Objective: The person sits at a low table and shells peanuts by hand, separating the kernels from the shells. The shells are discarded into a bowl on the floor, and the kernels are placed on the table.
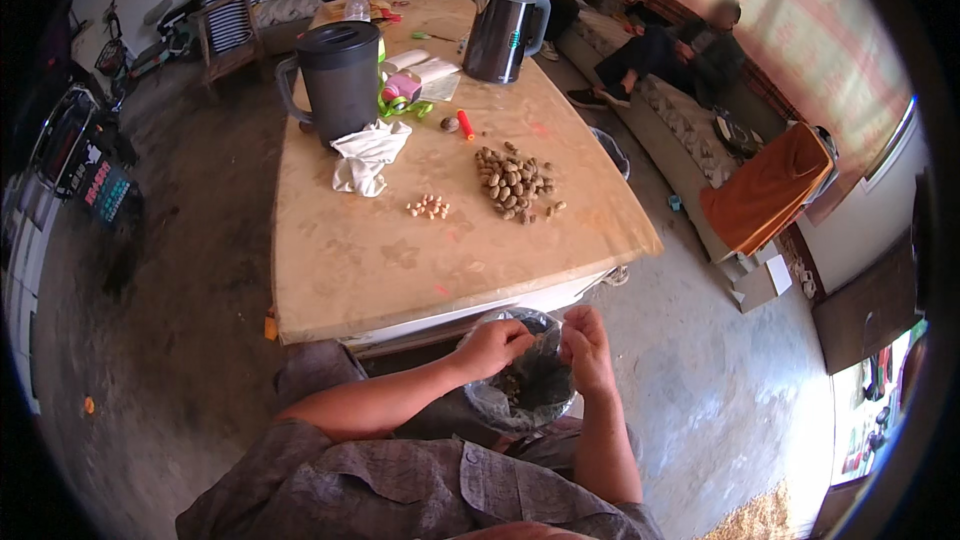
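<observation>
My left hand [491, 349] and my right hand [589, 351] are over a bin lined with a clear plastic bag [487, 401]. Thumb and fingertips come together on both hands; whatever may lie between them is too small or hidden to make out. Small dark and brown scraps [514, 386] lie inside the bin, which stands between my knees at the table's near edge. On the table [360, 270] beyond, a heap of unshelled peanuts [514, 180] sits to the right. Left of it lies a small group of shelled kernels [429, 206].
A dark lidded pitcher [339, 79] stands at the left, a crumpled white cloth [367, 157] before it. Farther right is an electric kettle [501, 34]. A red tube [466, 124] and a walnut-like ball [449, 124] lie between. Several people sit or lie on sofas [660, 97] around the table.
</observation>
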A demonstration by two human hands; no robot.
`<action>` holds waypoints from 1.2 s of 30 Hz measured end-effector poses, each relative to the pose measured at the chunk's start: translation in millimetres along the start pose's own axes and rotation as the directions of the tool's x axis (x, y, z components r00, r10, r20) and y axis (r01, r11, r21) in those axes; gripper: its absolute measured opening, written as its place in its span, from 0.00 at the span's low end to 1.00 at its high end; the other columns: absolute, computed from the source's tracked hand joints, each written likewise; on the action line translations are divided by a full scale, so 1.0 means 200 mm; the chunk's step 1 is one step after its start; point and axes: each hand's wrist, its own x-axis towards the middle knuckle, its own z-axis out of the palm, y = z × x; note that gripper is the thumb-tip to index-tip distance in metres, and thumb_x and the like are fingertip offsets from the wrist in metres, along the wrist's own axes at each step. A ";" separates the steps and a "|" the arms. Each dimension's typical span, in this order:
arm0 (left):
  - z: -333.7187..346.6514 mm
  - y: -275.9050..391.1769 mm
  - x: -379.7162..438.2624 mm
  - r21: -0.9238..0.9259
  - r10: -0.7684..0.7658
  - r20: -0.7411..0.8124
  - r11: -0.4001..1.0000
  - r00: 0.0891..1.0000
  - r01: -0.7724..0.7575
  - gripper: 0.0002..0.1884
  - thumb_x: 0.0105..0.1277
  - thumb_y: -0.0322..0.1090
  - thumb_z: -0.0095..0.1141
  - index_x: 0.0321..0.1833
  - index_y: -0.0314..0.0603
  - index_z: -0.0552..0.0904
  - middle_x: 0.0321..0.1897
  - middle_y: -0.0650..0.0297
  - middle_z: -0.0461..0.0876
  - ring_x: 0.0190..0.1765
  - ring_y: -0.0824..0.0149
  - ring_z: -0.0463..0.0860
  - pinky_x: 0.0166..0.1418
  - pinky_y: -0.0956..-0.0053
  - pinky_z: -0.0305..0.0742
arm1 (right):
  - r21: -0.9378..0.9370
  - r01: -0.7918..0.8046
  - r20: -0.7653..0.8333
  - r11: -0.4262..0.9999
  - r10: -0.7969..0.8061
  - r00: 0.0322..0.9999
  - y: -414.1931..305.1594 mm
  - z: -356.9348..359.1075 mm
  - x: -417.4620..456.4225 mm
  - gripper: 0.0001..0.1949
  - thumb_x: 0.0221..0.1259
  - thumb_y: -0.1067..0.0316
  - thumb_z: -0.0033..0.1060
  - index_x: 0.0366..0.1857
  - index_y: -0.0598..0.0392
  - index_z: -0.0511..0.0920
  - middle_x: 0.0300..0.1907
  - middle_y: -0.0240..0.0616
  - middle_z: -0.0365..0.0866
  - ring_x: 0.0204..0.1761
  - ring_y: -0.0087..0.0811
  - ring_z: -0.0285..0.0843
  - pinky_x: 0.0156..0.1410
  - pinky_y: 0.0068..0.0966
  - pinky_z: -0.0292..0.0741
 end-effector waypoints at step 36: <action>-0.11 0.03 -0.09 0.148 0.201 0.606 0.922 0.770 -0.358 0.21 0.59 0.36 0.53 0.56 0.39 0.72 0.48 0.49 0.76 0.44 0.56 0.79 0.50 0.65 0.73 | -0.820 0.571 0.523 0.026 -0.371 0.767 -0.04 0.86 0.94 0.07 0.56 0.64 0.50 0.35 0.50 0.76 0.33 0.41 0.78 0.40 0.42 0.75 0.44 0.36 0.72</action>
